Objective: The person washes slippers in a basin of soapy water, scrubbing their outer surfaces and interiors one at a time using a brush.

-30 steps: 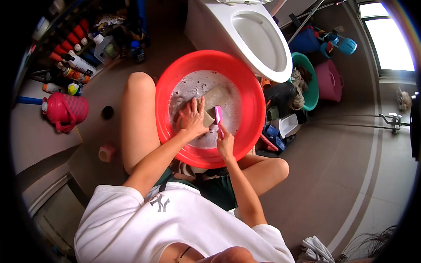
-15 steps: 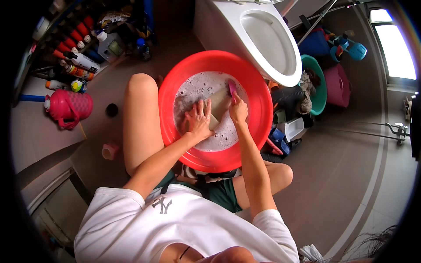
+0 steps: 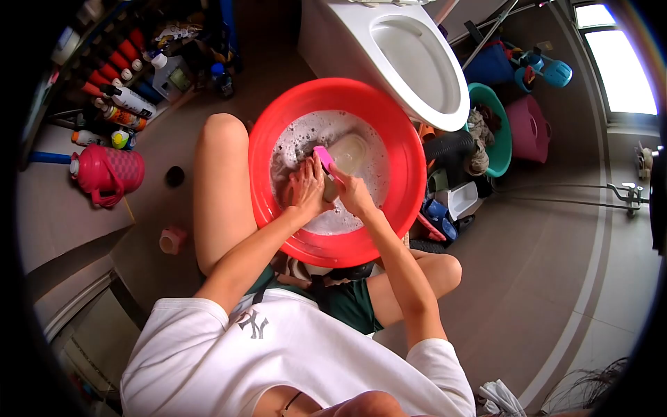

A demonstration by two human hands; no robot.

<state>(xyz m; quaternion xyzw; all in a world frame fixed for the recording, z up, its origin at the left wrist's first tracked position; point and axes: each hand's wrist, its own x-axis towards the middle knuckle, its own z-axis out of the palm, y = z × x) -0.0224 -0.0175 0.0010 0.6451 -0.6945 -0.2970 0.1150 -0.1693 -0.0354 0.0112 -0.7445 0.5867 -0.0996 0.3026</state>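
Note:
A red basin between my legs holds sudsy water. In it lies a pale, greyish-beige item, partly under the suds, perhaps a shoe; its exact kind is unclear. My left hand presses on the near-left part of this item, fingers spread slightly and thumb toward its edge. My right hand is closed round the handle of a pink brush. The brush head rests over the item, just beside my left fingertips. Its bristles are hidden.
A white toilet stands beyond the basin. Rightward are a teal tub with cloth, a pink basket, and blue slippers. Bottles and a pink watering can are at left.
The brush and my right hand went from the item's right side up to its far end, then back left beside my left hand. My left hand stays on the item.

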